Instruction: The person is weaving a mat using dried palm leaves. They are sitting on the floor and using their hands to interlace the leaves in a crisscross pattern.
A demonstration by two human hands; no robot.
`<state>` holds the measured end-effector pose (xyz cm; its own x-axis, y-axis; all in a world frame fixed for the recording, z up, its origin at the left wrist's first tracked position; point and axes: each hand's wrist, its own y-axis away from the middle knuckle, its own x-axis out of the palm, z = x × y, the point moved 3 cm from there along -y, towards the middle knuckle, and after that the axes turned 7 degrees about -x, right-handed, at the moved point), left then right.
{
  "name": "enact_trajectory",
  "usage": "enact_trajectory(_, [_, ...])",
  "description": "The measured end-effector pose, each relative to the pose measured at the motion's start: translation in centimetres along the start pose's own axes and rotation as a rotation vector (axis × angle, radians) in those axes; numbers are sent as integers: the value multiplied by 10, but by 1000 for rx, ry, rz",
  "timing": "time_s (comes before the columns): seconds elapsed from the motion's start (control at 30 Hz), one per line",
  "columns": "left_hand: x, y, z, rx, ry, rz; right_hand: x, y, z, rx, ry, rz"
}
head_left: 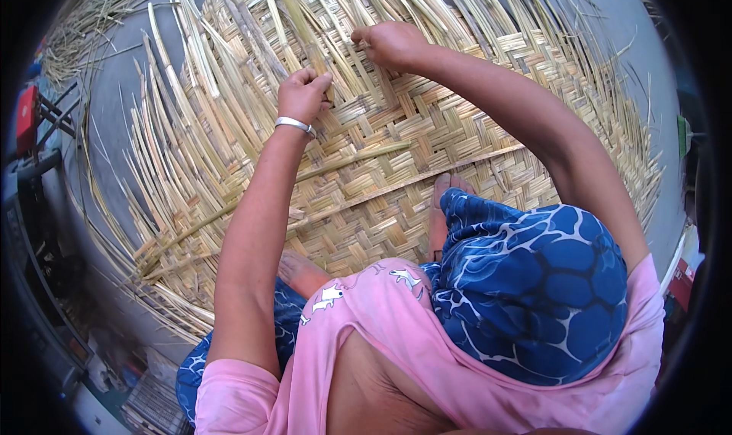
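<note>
A large woven mat (366,233) of flat, straw-coloured reed strips spreads under and in front of me. Beyond its plaited part, the long strip ends fan outward, unwoven. My left hand (301,96) is closed at the edge of the weave, thumb and fingers pinching a greenish reed strip (295,12) that runs away from me. Farther out and to the right, my right hand (393,46) is closed, its fingers curled round a strip among the loose ends; the fingers partly hide it. A long, narrow strip (358,158) lies slantwise over the weave, nearer me than both hands.
My bare feet (450,183) rest on the mat. A heap of loose strips (95,38) lies on the grey floor (126,92) at the far left. A red object (27,120) and dark frames stand along the left edge. Strip ends jut out on both sides.
</note>
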<state>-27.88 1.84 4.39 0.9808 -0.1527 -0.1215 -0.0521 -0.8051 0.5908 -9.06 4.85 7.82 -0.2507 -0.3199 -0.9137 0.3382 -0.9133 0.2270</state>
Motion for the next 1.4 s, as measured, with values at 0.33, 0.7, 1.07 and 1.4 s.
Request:
enact_trajectory(0.33, [-4,10,-6,-9,9,23,-1,-17,15,152,-634,156])
enact_trajectory(0.7, [-7,24,-12,30,-11,46,12,-53,15,214,-564,116])
enact_trajectory(1.07, [-6,24,-9,49,20,30,17,-62,11,175,-641,114])
enact_trajectory(1.4, [-3,20,-7,47,60,20,39,-74,-4,223,-717,128])
